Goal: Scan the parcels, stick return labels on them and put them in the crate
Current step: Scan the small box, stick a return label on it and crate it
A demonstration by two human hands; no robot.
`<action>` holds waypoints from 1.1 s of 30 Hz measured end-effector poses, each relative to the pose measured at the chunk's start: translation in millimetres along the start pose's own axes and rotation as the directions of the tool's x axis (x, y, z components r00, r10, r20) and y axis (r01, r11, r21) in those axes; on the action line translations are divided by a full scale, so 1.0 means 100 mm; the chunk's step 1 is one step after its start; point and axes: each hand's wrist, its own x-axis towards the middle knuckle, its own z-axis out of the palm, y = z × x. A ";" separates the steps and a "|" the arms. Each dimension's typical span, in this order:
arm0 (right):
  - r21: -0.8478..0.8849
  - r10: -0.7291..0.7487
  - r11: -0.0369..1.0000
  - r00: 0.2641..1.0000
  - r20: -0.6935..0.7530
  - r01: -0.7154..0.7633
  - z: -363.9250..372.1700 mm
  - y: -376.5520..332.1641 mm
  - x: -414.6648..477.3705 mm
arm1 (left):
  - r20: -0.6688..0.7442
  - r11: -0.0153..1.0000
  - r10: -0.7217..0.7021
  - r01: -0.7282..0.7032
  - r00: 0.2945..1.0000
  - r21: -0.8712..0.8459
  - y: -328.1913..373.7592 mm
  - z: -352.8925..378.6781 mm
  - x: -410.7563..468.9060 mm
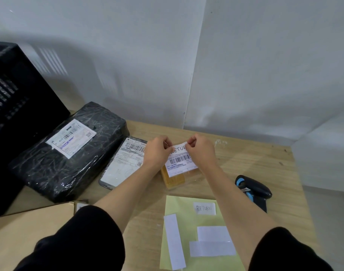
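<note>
– Sticking it where?
– Left hand (157, 151) and right hand (201, 151) each pinch the white paper RETURN label (179, 148) over the clear yellow parcel (175, 180) on the wooden table (245, 157). Lay it flat; rub it smooth.

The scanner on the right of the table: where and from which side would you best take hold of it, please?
The scanner lies flat, its wider head away from the person and its narrow handle pointing back. So probably grip the handle, coming from above on the near side; the right hand is nearest.
</note>
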 end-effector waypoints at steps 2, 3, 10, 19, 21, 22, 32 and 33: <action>-0.053 -0.033 0.998 0.999 0.003 0.034 0.01 -0.01 -0.01 | -0.004 1.000 0.000 0.000 1.000 0.006 -0.01 0.02 0.00; -0.076 -0.052 0.996 0.999 0.004 0.052 0.02 -0.01 -0.02 | -0.007 1.000 -0.001 0.001 1.000 0.006 -0.01 0.03 0.00; -0.220 -0.171 0.963 0.984 -0.043 0.158 0.09 0.02 -0.07 | -0.030 1.000 0.019 -0.019 0.999 -0.001 -0.02 0.08 -0.01; -0.059 -0.006 0.998 0.984 -0.180 -0.005 0.21 0.16 -0.19 | -0.176 0.961 -0.102 0.051 0.979 -0.271 -0.12 0.25 -0.24; -0.042 -0.021 0.999 0.982 -0.189 0.013 0.21 0.18 -0.20 | -0.140 0.953 -0.075 0.030 0.987 -0.300 -0.20 0.21 -0.29; -0.030 -0.020 0.999 0.982 -0.190 0.014 0.21 0.20 -0.19 | -0.099 0.954 -0.053 0.021 0.994 -0.298 -0.24 0.18 -0.30; -0.171 0.094 0.978 0.986 -0.136 -0.117 0.28 0.08 -0.11 | 0.139 0.983 0.107 -0.084 0.984 -0.165 -0.48 -0.05 -0.24; -0.201 0.115 0.969 0.984 -0.135 -0.141 0.30 0.06 -0.09 | 0.136 0.983 0.110 -0.088 0.985 -0.161 -0.48 -0.05 -0.24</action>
